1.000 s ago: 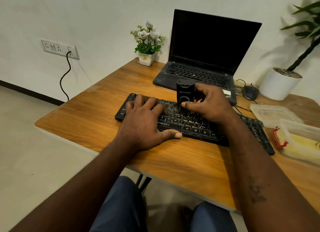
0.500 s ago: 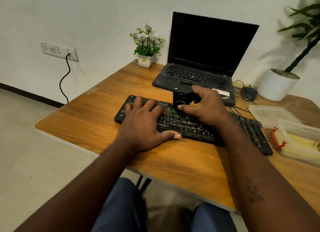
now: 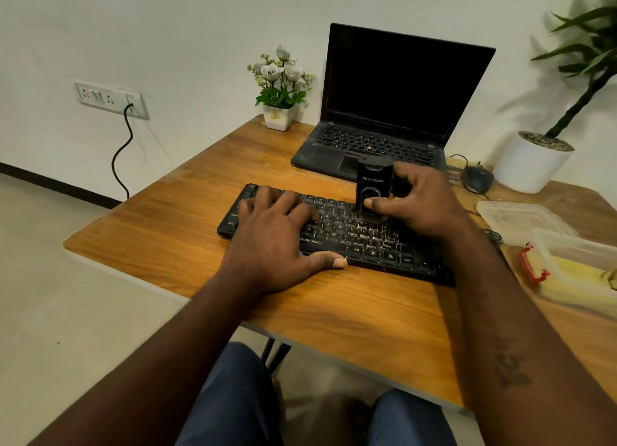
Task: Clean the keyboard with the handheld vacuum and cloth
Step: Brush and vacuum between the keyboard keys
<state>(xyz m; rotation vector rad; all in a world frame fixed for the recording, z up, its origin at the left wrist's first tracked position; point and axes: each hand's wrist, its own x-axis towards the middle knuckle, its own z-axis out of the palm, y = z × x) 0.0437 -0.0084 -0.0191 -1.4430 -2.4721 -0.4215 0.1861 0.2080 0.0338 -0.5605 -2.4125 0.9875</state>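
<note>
A black keyboard with pale crumbs among its keys lies across the middle of the wooden table. My left hand lies flat on the keyboard's left half, fingers spread, thumb along the front edge. My right hand grips a small black handheld vacuum upright, its brush end down on the keys near the keyboard's middle. A yellow cloth lies inside a clear plastic box at the right.
An open black laptop stands behind the keyboard. A small flower pot is at the back left, a white plant pot and a black mouse at the back right. The clear box and its lid sit right of the keyboard.
My right hand has shifted the vacuum slightly along the keys and the view has tilted a little. My left hand has stayed flat on the keyboard.
</note>
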